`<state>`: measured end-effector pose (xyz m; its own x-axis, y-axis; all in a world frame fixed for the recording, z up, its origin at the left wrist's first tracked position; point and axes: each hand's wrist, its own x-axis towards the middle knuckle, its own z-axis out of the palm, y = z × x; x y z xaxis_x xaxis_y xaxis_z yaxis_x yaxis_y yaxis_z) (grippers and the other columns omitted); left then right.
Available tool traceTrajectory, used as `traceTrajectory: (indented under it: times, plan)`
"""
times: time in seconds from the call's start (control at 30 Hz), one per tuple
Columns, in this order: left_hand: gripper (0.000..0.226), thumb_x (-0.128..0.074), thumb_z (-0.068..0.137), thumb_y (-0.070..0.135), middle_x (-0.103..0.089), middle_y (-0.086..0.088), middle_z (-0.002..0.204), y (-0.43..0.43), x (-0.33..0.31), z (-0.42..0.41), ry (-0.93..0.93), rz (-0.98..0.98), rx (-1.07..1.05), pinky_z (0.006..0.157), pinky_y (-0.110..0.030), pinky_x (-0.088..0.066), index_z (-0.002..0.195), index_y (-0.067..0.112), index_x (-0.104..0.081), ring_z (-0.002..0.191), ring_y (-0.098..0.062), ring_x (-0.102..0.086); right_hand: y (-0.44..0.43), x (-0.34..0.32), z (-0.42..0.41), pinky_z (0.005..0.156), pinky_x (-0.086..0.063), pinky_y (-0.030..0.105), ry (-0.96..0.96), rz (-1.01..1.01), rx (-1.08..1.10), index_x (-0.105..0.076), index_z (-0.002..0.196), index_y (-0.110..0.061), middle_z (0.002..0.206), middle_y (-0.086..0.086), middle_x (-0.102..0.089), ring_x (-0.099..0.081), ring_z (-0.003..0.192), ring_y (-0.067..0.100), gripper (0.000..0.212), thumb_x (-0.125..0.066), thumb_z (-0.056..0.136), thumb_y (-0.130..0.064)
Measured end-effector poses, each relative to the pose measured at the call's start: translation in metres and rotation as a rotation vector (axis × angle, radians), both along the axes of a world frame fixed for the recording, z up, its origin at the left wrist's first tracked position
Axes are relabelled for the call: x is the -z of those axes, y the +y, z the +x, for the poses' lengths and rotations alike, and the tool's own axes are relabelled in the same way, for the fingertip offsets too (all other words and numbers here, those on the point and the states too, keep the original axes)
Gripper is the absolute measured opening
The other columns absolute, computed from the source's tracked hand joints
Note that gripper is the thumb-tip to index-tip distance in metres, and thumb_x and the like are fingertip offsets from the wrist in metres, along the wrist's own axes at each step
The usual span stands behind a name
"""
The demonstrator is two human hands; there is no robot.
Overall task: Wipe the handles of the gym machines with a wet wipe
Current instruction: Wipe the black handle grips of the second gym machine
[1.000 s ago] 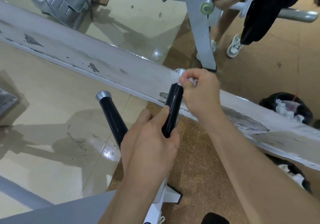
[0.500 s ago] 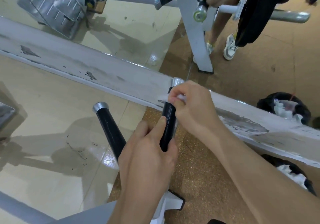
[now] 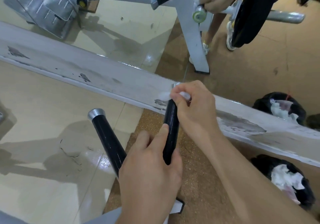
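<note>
A black machine handle (image 3: 171, 128) with a metal end cap stands at the centre, in front of a mirror. My left hand (image 3: 152, 168) grips its lower part, thumb along the grip. My right hand (image 3: 192, 109) pinches a white wet wipe (image 3: 183, 94) round the handle's top, hiding most of the cap. A second black handle (image 3: 107, 140) with a silver cap shows to the left; it looks like the mirror image of the first.
A worn white mirror frame (image 3: 97, 78) runs diagonally across the view. Black bags holding white wipes (image 3: 280, 109) lie at the right. Farther back stand a white machine post (image 3: 195, 38) and a person's shoes (image 3: 231, 36).
My right hand with the wipe has moved a little down the handle from its cap end. The left hand keeps its grip low on the handle.
</note>
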<state>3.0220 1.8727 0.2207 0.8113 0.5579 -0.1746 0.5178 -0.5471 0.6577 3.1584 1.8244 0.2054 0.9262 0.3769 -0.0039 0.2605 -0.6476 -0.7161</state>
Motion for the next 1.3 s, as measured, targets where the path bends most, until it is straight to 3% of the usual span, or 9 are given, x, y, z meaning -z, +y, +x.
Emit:
traceTrajectory:
  times: [0.13,0.2,0.3,0.57,0.8,0.9,1.03,1.17,1.3]
  plan:
    - [0.019,-0.052,0.086,0.04,-0.055,0.015,0.086,0.015,-0.008,0.022,-0.099,-0.121,-0.041,0.068,-0.022,-0.046,0.1,0.038,-0.065,0.076,-0.002,-0.056,0.017,-0.004,0.038,0.075,-0.038,0.005,-0.023,-0.043,0.214,-0.064,0.075,-0.023,0.096,-0.003,-0.059,-0.049,0.081,0.0,0.018,-0.06,0.09,-0.014]
    - [0.027,-0.05,0.091,0.03,-0.056,0.015,0.103,0.026,-0.005,0.044,-0.178,-0.165,-0.038,0.077,-0.023,-0.047,0.114,0.036,-0.063,0.084,-0.001,-0.057,0.01,-0.005,0.03,0.081,-0.045,0.019,0.018,-0.017,0.186,-0.067,0.075,-0.021,0.094,-0.001,-0.062,-0.054,0.085,0.008,0.017,-0.061,0.088,-0.013]
    - [0.037,-0.048,0.094,0.017,-0.057,0.013,0.121,0.034,0.006,0.07,-0.29,-0.21,0.05,0.09,-0.024,-0.048,0.128,0.028,-0.058,0.103,0.001,-0.054,0.0,-0.008,-0.001,0.068,-0.04,0.012,-0.03,-0.072,-0.03,-0.071,0.078,-0.021,0.082,-0.004,-0.06,-0.055,0.078,0.007,0.016,-0.062,0.085,-0.01]
    - [0.031,-0.053,0.094,0.021,-0.063,0.007,0.119,0.038,0.022,0.089,-0.339,-0.161,0.089,0.093,-0.029,-0.048,0.123,0.021,-0.064,0.105,-0.008,-0.057,0.0,-0.008,0.012,0.076,-0.057,0.038,0.17,0.15,0.143,-0.071,0.088,-0.023,0.088,-0.003,-0.071,-0.068,0.083,0.013,0.013,-0.064,0.084,-0.013]
    - [0.009,-0.072,0.08,0.036,-0.065,0.009,0.09,0.036,0.018,0.103,-0.3,-0.131,-0.064,0.077,-0.027,-0.047,0.087,0.029,-0.073,0.083,-0.007,-0.061,-0.023,-0.012,-0.015,0.076,-0.054,0.02,0.418,0.447,0.192,-0.067,0.107,-0.03,0.104,-0.009,-0.071,-0.066,0.1,0.005,0.046,-0.047,0.091,0.009]
    - [0.012,-0.077,0.075,0.028,-0.062,0.01,0.075,0.047,0.02,0.113,-0.29,-0.342,-0.154,0.071,-0.027,-0.05,0.071,0.032,-0.067,0.071,-0.007,-0.062,-0.019,-0.004,-0.024,0.082,-0.053,0.027,0.375,0.382,0.244,-0.064,0.109,-0.039,0.102,-0.014,-0.068,-0.063,0.099,0.0,0.046,-0.053,0.09,0.001]
    - [0.023,-0.082,0.071,0.022,-0.061,0.002,0.075,0.062,0.027,0.117,-0.267,-0.587,-0.268,0.074,-0.038,-0.057,0.081,0.028,-0.062,0.07,-0.02,-0.067,-0.017,-0.003,-0.024,0.068,-0.042,0.0,0.318,0.258,0.218,-0.062,0.116,-0.035,0.111,-0.01,-0.063,-0.058,0.099,-0.005,0.036,-0.057,0.091,-0.009]
    - [0.008,-0.076,0.08,0.015,-0.073,-0.01,0.078,0.057,0.031,0.11,-0.294,-0.825,-0.384,0.075,-0.045,-0.059,0.075,0.019,-0.07,0.068,-0.023,-0.07,-0.018,-0.001,-0.022,0.07,-0.042,0.001,0.292,0.239,0.195,-0.062,0.117,-0.034,0.113,-0.01,-0.063,-0.058,0.101,-0.005,0.036,-0.055,0.093,-0.008]
    - [0.015,-0.07,0.083,0.035,-0.071,0.011,0.071,0.043,0.027,0.1,-0.257,-0.576,-0.238,0.08,-0.03,-0.056,0.068,0.034,-0.068,0.078,-0.007,-0.069,-0.021,-0.001,-0.021,0.081,-0.041,0.004,0.232,0.164,0.093,-0.061,0.123,-0.028,0.115,-0.012,-0.06,-0.058,0.103,-0.005,0.048,-0.043,0.092,0.004]
